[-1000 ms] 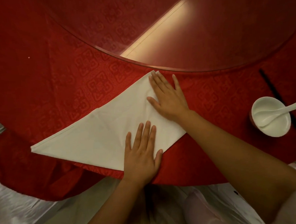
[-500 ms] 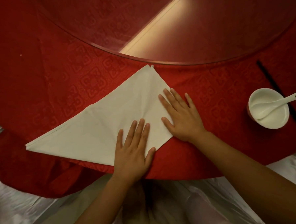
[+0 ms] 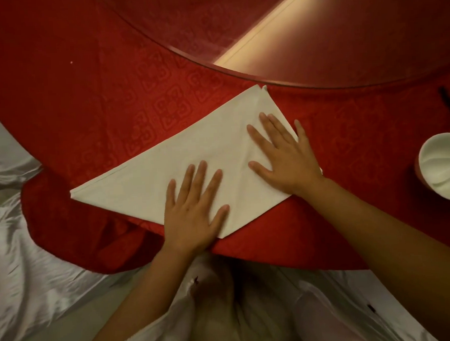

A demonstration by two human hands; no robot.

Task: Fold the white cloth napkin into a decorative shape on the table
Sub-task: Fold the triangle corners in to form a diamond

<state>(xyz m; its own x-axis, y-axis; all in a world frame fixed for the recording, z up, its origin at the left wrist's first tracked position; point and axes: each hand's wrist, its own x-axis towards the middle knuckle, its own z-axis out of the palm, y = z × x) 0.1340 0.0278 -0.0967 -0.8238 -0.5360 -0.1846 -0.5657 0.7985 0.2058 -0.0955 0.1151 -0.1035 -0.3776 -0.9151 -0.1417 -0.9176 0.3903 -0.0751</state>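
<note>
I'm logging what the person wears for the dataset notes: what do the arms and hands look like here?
Both hands, left hand and right hand, are bare: no gloves, rings or watch visible. Forearms are uncovered; a pale sleeve edge shows near the left elbow.

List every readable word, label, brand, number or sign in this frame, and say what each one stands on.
None: no readable text anywhere in this frame.
Red tablecloth: a woven geometric pattern, ornament and not lettering.
White napkin, white bowl and glass turntable: plain, no print or mark.
Both hands, left and right, lie flat on the napkin and may hide a small part of it.
</note>
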